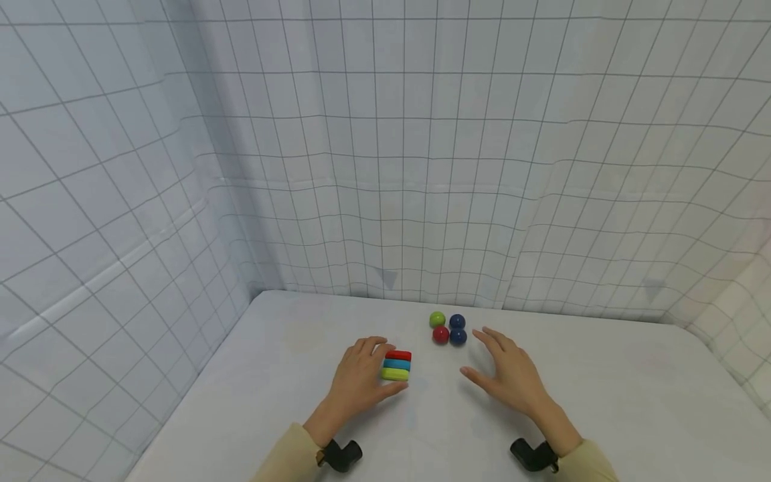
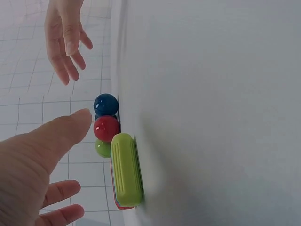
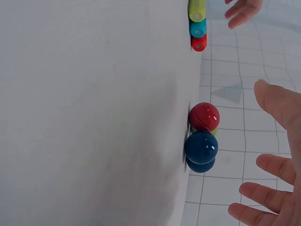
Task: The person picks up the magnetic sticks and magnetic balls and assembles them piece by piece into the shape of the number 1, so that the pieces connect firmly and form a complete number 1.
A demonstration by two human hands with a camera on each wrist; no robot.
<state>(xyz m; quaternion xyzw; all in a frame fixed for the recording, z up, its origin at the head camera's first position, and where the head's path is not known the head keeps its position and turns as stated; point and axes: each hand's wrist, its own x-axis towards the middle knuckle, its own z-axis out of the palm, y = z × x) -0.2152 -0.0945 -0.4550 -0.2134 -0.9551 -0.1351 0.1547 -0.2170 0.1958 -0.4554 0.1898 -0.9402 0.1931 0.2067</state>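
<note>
Red (image 1: pixel 399 355), blue (image 1: pixel 397 365) and yellow-green (image 1: pixel 395 375) short ribbed bars lie side by side on the white table. My left hand (image 1: pixel 358 376) is spread beside their left end, its thumb apart from the yellow-green bar in the left wrist view; whether a fingertip touches the red one I cannot tell. Farther back sit several glossy balls in a close cluster: a green ball (image 1: pixel 437 319), a red ball (image 1: pixel 441 335) and two dark blue balls (image 1: pixel 458 337). To the right of them my right hand (image 1: pixel 512 376) hovers with its fingers apart, holding nothing.
White cloth with a dark grid (image 1: pixel 385 167) hangs behind the table (image 1: pixel 289 348) and along both sides. A black wrist-worn device (image 1: pixel 343 456) is on the left wrist, and a similar device (image 1: pixel 535 455) on the right.
</note>
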